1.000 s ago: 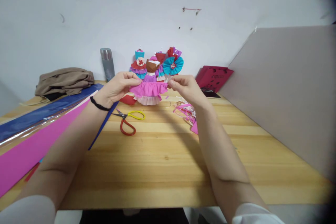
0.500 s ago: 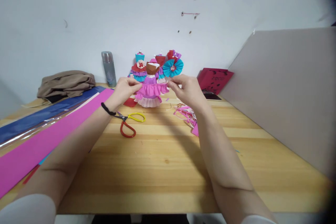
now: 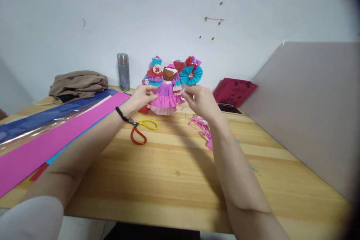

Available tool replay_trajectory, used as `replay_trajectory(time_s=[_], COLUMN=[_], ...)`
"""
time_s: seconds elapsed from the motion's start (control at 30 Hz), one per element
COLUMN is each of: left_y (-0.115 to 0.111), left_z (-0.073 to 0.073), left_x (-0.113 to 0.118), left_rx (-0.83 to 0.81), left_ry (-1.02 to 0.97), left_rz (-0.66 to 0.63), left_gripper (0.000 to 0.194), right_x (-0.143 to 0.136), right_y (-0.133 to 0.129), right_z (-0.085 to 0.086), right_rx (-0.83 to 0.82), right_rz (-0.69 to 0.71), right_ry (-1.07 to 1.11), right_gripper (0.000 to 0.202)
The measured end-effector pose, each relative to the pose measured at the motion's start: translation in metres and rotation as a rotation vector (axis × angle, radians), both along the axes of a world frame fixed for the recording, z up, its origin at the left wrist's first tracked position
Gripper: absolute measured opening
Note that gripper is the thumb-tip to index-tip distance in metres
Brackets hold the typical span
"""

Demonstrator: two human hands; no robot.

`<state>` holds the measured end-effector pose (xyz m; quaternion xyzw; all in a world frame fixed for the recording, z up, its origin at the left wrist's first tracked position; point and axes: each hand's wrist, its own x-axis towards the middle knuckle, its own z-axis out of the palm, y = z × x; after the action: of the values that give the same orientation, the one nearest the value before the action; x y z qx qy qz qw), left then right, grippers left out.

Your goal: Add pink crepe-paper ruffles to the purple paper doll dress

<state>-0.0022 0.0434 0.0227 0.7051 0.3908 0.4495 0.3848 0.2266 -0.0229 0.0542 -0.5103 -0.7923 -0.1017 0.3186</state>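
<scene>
One pink ruffle [image 3: 164, 102] across the dress [image 3: 165, 89] | our right hand [image 3: 203, 100] pinches its end | left hand [image 3: 140, 98] grip, can't tell tbh

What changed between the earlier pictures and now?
The pink ruffle, earlier stretched straight between the left hand and right hand, now sits lower and curves across the purple skirt. The left thumb and forefinger have spread; whether they grip it is unclear. The right hand stays by the ruffle's right end. Scissors and bottle are unmoved.
</scene>
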Motion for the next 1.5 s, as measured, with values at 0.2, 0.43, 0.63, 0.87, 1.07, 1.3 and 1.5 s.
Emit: replay_trajectory(time_s=[0.2, 0.43, 0.63, 0.87, 1.07, 1.3, 1.5], left_y=[-0.011, -0.026, -0.031, -0.026, -0.024, -0.024, -0.027], left_z=[0.012, 0.022, 0.027, 0.032, 0.024, 0.019, 0.033], left_x=[-0.009, -0.013, -0.016, -0.027, -0.020, -0.014, -0.023], left_rx=[-0.226, -0.131, -0.002, 0.169, -0.101, -0.386, -0.351], left_ry=[-0.072, 0.112, 0.234, 0.270, 0.115, -0.144, -0.211], left_rz=[-0.266, -0.361, -0.398, -0.491, -0.563, -0.507, -0.425], left_gripper=[0.022, 0.025, 0.018, 0.018, 0.015, 0.008, 0.018], right_x=[-0.006, -0.016, -0.017, -0.016, -0.011, -0.012, -0.011], right_y=[-0.007, -0.010, -0.004, 0.001, 0.009, 0.021, 0.044], right_z=[0.005, 0.001, -0.005, -0.011, -0.019, -0.030, -0.044], right_rx=[-0.049, -0.102, -0.182, -0.365, -0.420, -0.376, -0.295], right_rz=[0.071, 0.156, 0.258, 0.405, 0.426, 0.369, 0.249], right_ry=[0.029, 0.092, 0.164, 0.322, 0.480, 0.647, 0.942], right_gripper=[0.025, 0.028, 0.030, 0.038, 0.038, 0.046, 0.065])
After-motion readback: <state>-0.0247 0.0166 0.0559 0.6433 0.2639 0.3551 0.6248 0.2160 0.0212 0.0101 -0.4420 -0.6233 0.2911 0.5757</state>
